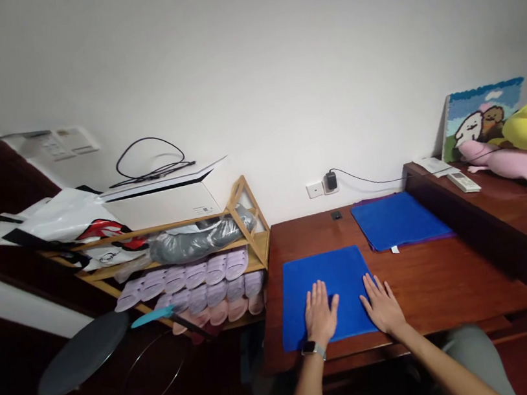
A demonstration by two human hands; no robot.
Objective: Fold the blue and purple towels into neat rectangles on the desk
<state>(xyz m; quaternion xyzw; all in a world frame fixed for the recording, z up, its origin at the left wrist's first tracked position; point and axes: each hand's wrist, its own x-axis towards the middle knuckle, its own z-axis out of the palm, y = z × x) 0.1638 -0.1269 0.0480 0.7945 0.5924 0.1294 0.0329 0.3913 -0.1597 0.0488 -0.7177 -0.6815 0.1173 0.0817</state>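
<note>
A blue cloth (335, 269) lies flat and spread out near the front left of the wooden desk (433, 285). On it rests my left hand (321, 313), palm down with fingers stretched out and a watch on the wrist. My right hand (381, 304) also lies flat, across the cloth's right edge and partly on the wood. Neither hand grips anything. Farther back on the right is a stack of cloths (399, 221), blue on top with purple edges and a small white tag showing.
Left of the desk stands a wooden rack (260, 244) with slippers (196, 273), a white box (171, 204) and bags. A dark round stool (84, 353) is at lower left. On the raised right side lie a remote (463, 182) and plush toys (508, 158). A charger (331, 180) sits in the wall.
</note>
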